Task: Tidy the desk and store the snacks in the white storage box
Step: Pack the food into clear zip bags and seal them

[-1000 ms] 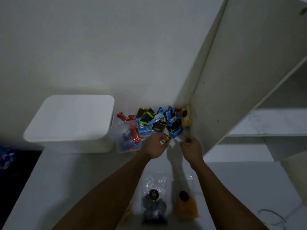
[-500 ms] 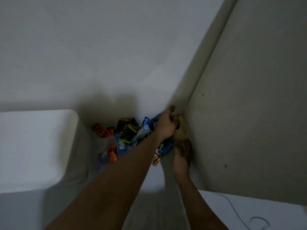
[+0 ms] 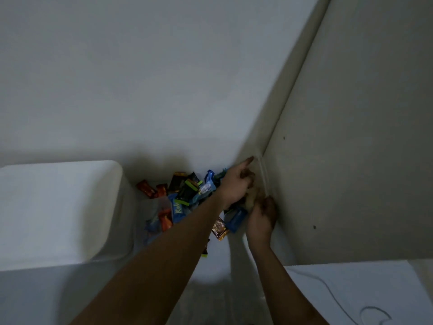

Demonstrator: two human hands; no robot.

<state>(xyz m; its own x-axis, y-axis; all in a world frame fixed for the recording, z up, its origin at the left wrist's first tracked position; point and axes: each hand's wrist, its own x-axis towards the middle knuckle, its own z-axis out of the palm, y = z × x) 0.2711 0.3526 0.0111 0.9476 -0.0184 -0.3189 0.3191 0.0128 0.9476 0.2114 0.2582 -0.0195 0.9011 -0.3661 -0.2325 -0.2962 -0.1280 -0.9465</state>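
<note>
The white storage box point(image 3: 58, 207) stands at the left with its lid on. A pile of colourful snack packets point(image 3: 187, 195) lies against the wall between the box and the corner. My left hand point(image 3: 236, 184) reaches over the pile into the corner, index finger stretched to the wall and the other fingers curled on a tan snack packet point(image 3: 251, 201). My right hand point(image 3: 262, 216) sits just below, against the side panel, with its fingers curled on the same packet's lower end. Most of the packet is hidden between my hands.
A clear plastic tub point(image 3: 153, 221) with a few red and blue packets stands next to the box. An orange-brown packet point(image 3: 219, 228) lies loose in front of the pile. A tall cabinet panel point(image 3: 351, 160) closes off the right. A thin cable point(image 3: 328, 294) runs across the lower-right surface.
Both hands moved from the front of the pile back into the corner and closed on the tan packet. The view moved forward and tilted up, and the box now sits at the left edge.
</note>
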